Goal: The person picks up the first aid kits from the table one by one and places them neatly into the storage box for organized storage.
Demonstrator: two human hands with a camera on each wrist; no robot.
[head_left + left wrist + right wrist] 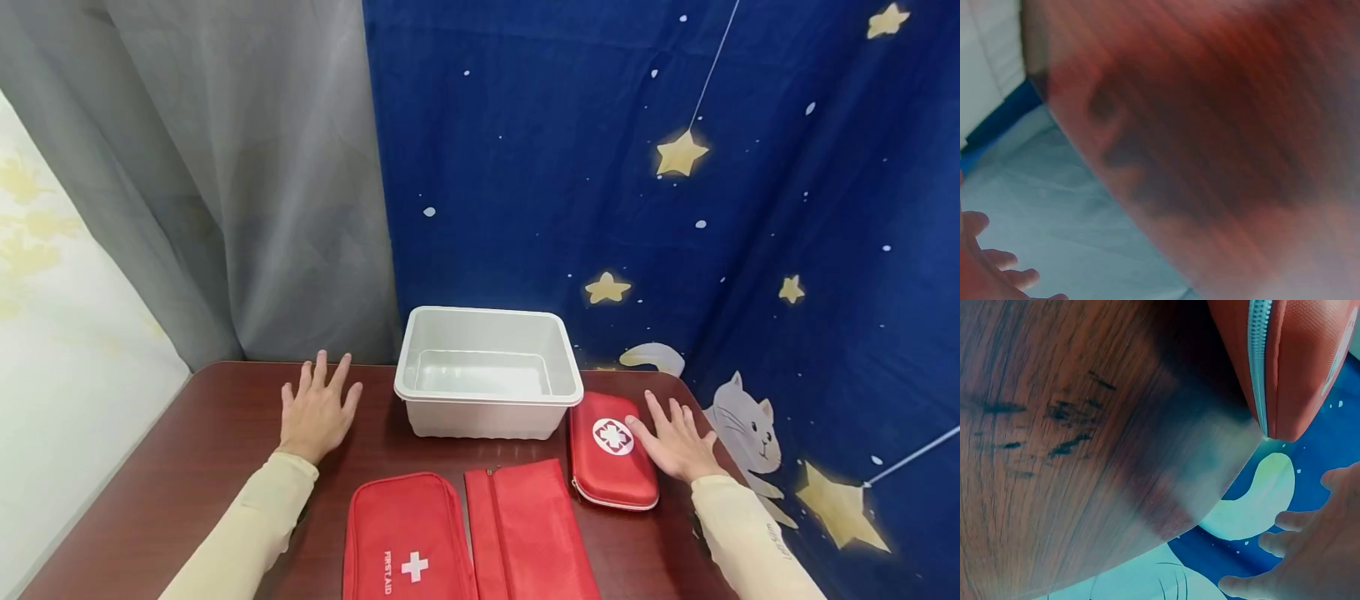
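Observation:
My left hand [318, 414] is spread with straight fingers over the far left of the table, holding nothing. On the right, my right hand [675, 437] has its fingers extended beside a red hard zip case [607, 479] with a white round emblem. Its thumb overlaps the case's edge in the head view; whether it touches cannot be told. The right wrist view shows the case's pale zipper [1258, 369] and the loosely spread fingers [1300, 520]. Between the hands lie a red first aid pouch [397, 517] with a white cross and a plain red zip pouch [532, 525].
A white plastic bin [487, 421] stands at the table's back edge, with nothing visible inside. The dark red wooden table [202, 467] has rounded back corners. Behind it hang a grey curtain [292, 183] and a blue star-patterned curtain [525, 167].

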